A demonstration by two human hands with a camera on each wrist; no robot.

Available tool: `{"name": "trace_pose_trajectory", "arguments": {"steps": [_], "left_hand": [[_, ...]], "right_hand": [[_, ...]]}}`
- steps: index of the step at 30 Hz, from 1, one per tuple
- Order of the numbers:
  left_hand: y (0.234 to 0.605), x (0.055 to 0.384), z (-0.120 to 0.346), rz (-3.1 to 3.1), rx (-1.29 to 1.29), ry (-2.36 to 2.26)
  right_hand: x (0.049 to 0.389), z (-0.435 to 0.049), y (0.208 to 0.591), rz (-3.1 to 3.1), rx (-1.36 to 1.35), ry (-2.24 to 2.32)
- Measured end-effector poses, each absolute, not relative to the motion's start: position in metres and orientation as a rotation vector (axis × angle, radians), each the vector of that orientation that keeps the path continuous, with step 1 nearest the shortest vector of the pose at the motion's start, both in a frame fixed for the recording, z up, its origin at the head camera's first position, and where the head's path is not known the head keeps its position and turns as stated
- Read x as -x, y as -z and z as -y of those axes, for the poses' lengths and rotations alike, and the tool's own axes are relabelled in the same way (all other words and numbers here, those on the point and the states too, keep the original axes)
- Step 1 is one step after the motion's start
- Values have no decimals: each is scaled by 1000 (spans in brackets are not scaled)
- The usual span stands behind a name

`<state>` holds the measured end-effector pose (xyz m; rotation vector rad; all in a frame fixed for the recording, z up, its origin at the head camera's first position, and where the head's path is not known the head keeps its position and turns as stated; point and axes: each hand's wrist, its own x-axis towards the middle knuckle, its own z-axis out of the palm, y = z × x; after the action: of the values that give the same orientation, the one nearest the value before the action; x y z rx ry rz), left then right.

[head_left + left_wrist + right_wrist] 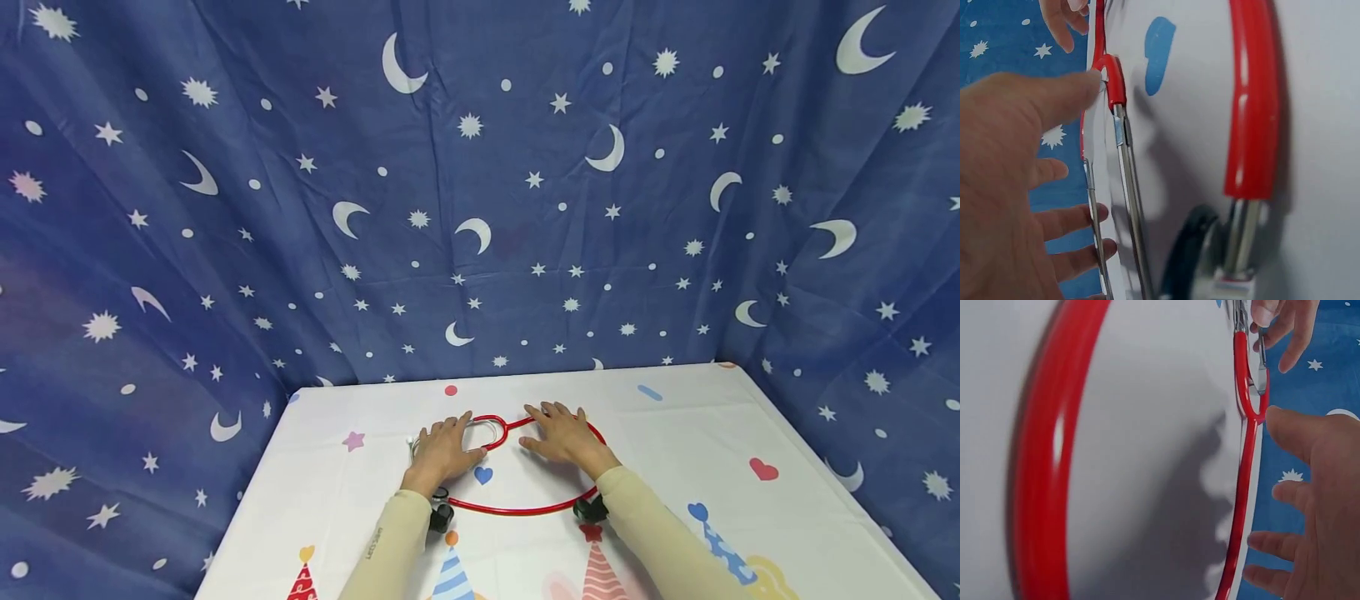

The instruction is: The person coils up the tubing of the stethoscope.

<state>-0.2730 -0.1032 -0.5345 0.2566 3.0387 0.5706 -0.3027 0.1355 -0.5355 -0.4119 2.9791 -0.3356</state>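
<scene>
A red stethoscope (525, 510) lies in a loop on the white party-print table (675, 433). My left hand (442, 448) rests flat with spread fingers over its metal ear tubes (1129, 187), and the thumb touches the red fork (1113, 78) of the tubing. My right hand (564, 435) lies flat and spread over the tubing to the right of the fork (1254, 415), its thumb tip close beside it. Neither hand grips anything. The dark-rimmed chest piece (1188, 250) sits near my left wrist, at the end of the thick red tube (1250, 112).
A blue curtain (480, 208) with white stars and moons hangs behind the table and along both its sides. The tablecloth carries printed hearts, stars and party hats (597, 575). The table's far edge runs just beyond the hands.
</scene>
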Motion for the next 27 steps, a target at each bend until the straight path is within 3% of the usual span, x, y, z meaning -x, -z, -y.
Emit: {"name": "trace_pose_trajectory", "arguments": {"steps": [27], "left_hand": [[548, 277, 110, -3162, -417, -564]], "right_hand": [[308, -148, 546, -3260, 616, 426]]}}
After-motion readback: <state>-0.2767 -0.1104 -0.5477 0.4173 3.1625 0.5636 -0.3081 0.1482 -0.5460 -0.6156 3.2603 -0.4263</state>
